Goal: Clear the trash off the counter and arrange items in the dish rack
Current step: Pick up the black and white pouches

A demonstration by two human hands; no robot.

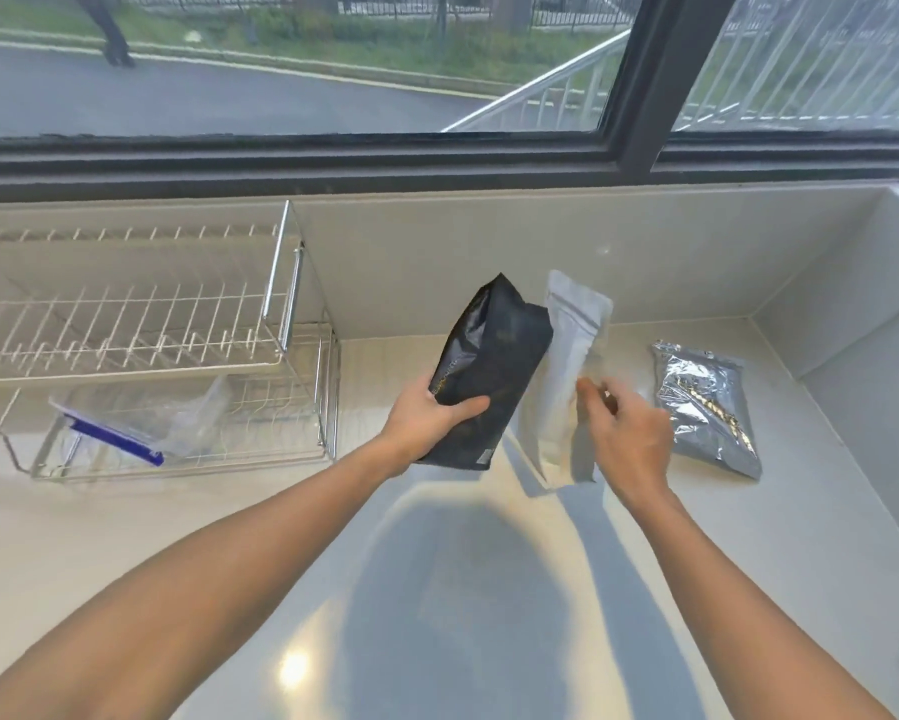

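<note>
hands (530, 413) holding black pouch (494, 366), white pouch (566, 366)

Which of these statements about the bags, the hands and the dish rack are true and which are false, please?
1. The left hand holds a black bag. True.
2. The right hand is empty. False: it grips a white pouch.
3. A silver foil bag lies flat on the counter, right of both hands. True.
4. The dish rack stands right of the black bag. False: it stands to its left.
5. The rack's lower tier holds a clear bag with a blue strip. True.
</note>
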